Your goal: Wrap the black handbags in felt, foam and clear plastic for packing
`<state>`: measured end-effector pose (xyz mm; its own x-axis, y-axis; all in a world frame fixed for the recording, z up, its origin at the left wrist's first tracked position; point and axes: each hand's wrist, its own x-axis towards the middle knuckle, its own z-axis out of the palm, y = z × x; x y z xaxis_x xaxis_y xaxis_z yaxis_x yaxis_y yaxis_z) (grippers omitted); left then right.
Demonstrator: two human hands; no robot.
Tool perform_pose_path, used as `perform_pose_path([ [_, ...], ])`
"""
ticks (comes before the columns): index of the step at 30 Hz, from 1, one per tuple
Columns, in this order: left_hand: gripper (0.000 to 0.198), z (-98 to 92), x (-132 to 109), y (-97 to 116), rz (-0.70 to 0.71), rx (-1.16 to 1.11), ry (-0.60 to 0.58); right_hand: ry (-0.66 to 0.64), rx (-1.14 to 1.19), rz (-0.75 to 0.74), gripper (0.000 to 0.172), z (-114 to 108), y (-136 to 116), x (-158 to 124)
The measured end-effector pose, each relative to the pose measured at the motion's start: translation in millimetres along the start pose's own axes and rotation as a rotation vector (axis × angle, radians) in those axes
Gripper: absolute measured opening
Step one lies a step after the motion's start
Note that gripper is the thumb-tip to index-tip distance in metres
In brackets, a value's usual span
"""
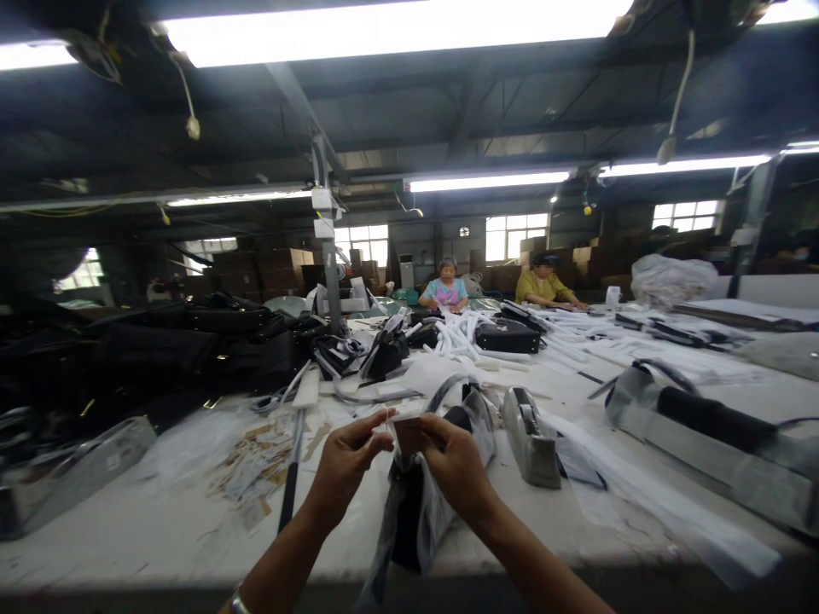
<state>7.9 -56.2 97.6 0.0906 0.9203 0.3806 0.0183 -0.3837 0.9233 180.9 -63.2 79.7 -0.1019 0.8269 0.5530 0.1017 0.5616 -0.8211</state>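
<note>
My left hand (349, 465) and my right hand (451, 465) are raised together over the near edge of a long white worktable (159, 529). Both pinch the top edge of a clear plastic bag (427, 512) that hangs down between them. A black item (409, 520) sits inside the bag. The fingers of both hands are closed on the bag's opening, with a small white piece (393, 422) showing between the fingertips.
A grey tape dispenser (531, 435) stands just right of my hands. Paper tags (256, 465) lie scattered to the left, by a pile of black bags (192, 350). White tubes (461, 337) and more black bags cover the table's middle. Two people (444, 290) sit at the far end.
</note>
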Motion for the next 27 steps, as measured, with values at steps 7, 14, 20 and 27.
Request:
perform_pose_path([
  [7,0.039,1.0,-1,4,0.070,0.078,-0.034,-0.069,-0.119,-0.018,0.022,-6,-15,4],
  [14,0.030,-7.8,1,15,0.186,0.283,-0.083,-0.222,-0.210,-0.088,0.026,-9,-24,14],
  [20,0.041,-5.1,-3,38,0.301,0.602,-0.094,-0.240,-0.451,-0.216,0.020,-5,-24,18],
  [27,0.046,-6.4,-9,34,0.407,0.807,0.100,-0.178,-0.129,-0.164,0.037,0,-11,11],
])
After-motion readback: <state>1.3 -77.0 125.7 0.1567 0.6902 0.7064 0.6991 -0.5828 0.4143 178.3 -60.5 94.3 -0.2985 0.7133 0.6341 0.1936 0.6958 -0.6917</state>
